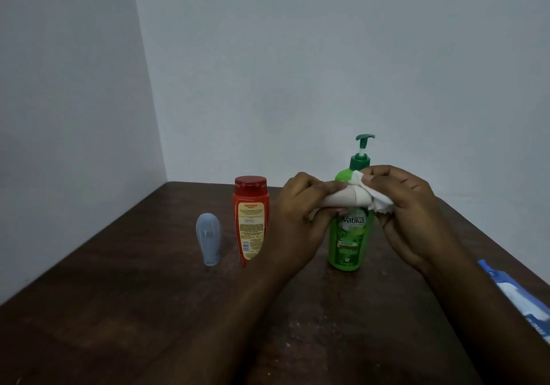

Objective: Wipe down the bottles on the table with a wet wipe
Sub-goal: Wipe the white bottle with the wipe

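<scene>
Step in hand: readying the wipe. The left hand [297, 218] and right hand [413, 209] hold a white wet wipe [342, 198] between them. The fingers of both are curled and pinch its ends. It is held at the shoulder of the green Vatika pump bottle [348, 245]; contact with the bottle cannot be told.

The bottle stands upright on the bench [148, 310]. A red Karthika bottle [251, 224] and a small grey-blue bottle [208, 237] stand to its left. A blue wipe pack [518, 295] lies at the right edge.

The next move likely calls for one hand to steady the bottle while the other rubs.
</scene>
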`<action>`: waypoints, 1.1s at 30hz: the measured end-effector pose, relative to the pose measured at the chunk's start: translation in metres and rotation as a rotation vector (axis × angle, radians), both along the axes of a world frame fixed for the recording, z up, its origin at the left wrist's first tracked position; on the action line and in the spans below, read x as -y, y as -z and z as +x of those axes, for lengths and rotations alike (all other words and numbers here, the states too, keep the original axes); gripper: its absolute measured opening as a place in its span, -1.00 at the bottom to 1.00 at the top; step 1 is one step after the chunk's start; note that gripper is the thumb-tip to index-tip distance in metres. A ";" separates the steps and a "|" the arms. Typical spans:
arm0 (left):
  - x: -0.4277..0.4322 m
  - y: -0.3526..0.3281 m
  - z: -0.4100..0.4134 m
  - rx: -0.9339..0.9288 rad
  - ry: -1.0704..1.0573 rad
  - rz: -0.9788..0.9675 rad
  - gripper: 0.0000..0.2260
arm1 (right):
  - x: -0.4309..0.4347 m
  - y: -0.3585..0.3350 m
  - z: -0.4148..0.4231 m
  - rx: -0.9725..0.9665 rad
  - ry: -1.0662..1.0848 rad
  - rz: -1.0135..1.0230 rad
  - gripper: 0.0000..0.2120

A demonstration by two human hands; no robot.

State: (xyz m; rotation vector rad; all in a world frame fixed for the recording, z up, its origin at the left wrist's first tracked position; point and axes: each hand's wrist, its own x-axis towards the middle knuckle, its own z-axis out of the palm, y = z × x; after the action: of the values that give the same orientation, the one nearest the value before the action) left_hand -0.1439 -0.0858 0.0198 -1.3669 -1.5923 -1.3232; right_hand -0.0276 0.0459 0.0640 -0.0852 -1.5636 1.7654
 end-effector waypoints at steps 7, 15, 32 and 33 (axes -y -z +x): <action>-0.002 0.003 0.000 -0.085 0.033 -0.042 -0.67 | -0.009 -0.005 0.002 0.195 -0.014 -0.130 -0.73; -0.001 0.003 0.002 -0.167 0.008 -0.046 -0.67 | -0.008 0.001 0.001 0.169 0.035 -0.025 -0.80; 0.003 0.002 0.004 -0.285 -0.016 0.006 -0.78 | 0.003 -0.004 0.005 0.260 0.059 -0.022 -0.80; 0.002 0.002 0.006 -0.282 -0.012 0.006 -0.77 | 0.002 -0.007 0.008 0.326 0.004 -0.109 -0.81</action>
State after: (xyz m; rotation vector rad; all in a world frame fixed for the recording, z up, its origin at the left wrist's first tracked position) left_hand -0.1375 -0.0879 0.0173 -1.4654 -1.4026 -1.0721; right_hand -0.0198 0.0440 0.0705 -0.4489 -1.6865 1.9038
